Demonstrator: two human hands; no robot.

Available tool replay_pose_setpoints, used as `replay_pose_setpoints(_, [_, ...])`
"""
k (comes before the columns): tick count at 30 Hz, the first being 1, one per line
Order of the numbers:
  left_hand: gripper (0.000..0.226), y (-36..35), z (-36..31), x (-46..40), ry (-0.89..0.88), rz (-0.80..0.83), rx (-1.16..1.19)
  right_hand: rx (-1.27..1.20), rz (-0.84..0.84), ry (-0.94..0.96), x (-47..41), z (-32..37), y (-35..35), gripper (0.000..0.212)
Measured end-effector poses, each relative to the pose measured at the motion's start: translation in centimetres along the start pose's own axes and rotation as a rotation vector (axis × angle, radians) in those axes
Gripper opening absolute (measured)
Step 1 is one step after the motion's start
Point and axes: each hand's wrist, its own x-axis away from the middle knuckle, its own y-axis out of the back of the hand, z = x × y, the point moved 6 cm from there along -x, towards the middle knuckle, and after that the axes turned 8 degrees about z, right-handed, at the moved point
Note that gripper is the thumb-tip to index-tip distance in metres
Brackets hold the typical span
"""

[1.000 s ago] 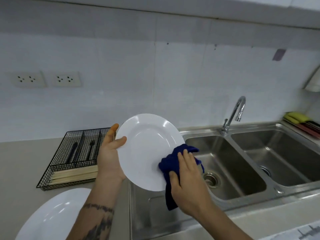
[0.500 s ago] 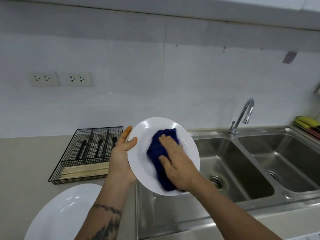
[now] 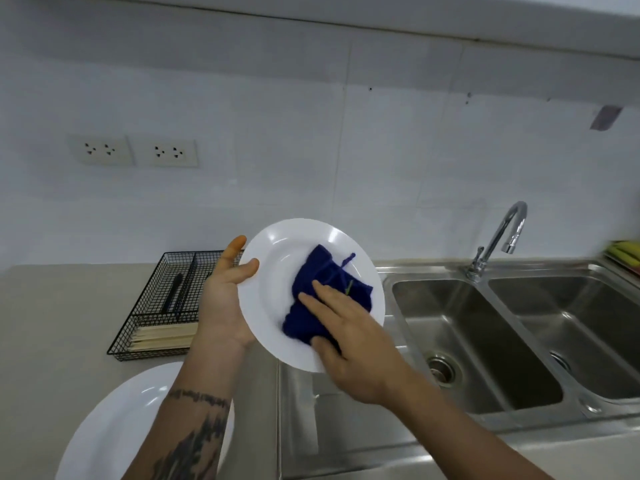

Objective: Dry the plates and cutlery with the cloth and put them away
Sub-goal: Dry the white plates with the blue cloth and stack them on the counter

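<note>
A second white plate (image 3: 114,420) lies at the counter's near edge. Above the sink's (image 3: 485,344) left rim, the left hand (image 3: 223,299) clamps a tilted white plate (image 3: 277,244) by its left rim. The right hand (image 3: 349,344), fingers flat, presses a blue cloth (image 3: 320,296) into its middle. Behind, a wire basket (image 3: 152,296) holds cutlery. Hard rubbing could likely twist the plate loose.

Beside the sink (image 3: 474,344), the left hand (image 3: 221,299) grips a tilted white plate (image 3: 277,271) by its rim while the right hand (image 3: 349,344) presses a blue cloth (image 3: 322,292) against its face.
</note>
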Motion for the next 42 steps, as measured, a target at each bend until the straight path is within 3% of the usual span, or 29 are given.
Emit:
replay_pose_setpoints(4, [0.039, -0.7, 0.8, 0.3, 0.003, 0.017, -0.004, 0.117, -0.083, -0.206, -0.7, -3.6, 0.9, 0.061])
replay_pose_setpoints(7, [0.038, -2.0, 2.4, 0.2, 0.019, 0.04, -0.006, -0.041, -0.147, -0.29, -3.1, -4.2, 1.1, 0.062])
replay_pose_setpoints(10, [0.039, -2.8, 3.7, 0.0, 0.035, 0.032, 0.013, -0.211, -0.13, -0.187, -4.3, -2.5, 1.1, 0.063])
replay_pose_setpoints(13, [0.042, -2.5, 3.7, -0.3, 0.064, 0.021, 0.05, -0.186, -0.073, -0.036, -2.7, -0.4, 0.3, 0.067])
replay_pose_setpoints(18, [0.067, -0.4, 1.6, -0.9, 0.018, -0.177, -0.079, -0.15, -0.014, 0.035, 1.1, -0.2, -0.7, 0.065])
replay_pose_setpoints(25, [0.062, 0.5, -0.4, -1.8, -0.025, -0.34, -0.004, 0.046, -0.271, 0.134, 0.8, -1.0, 2.6, 0.063])
replay_pose_setpoints(29, [0.043, -0.6, -0.1, -1.6, -0.068, -0.277, -0.033, 0.108, -0.339, 0.185, 0.7, -1.7, 3.8, 0.051])
replay_pose_setpoints(33, [0.025, 0.2, -0.9, -0.9, -0.241, -0.198, -0.369, 0.015, -0.35, 0.251, 0.8, -1.7, 5.6, 0.05])
replay_pose_setpoints(37, [0.03, 0.6, -1.9, 0.2, -0.415, -0.021, -0.661, -0.127, -0.34, 0.275, 1.5, -1.7, 7.2, 0.057])
replay_pose_setpoints(42, [0.036, -0.8, -2.6, 0.7, -0.43, 0.185, -0.811, -0.379, -0.384, 0.22, 1.8, -2.1, 9.0, 0.053])
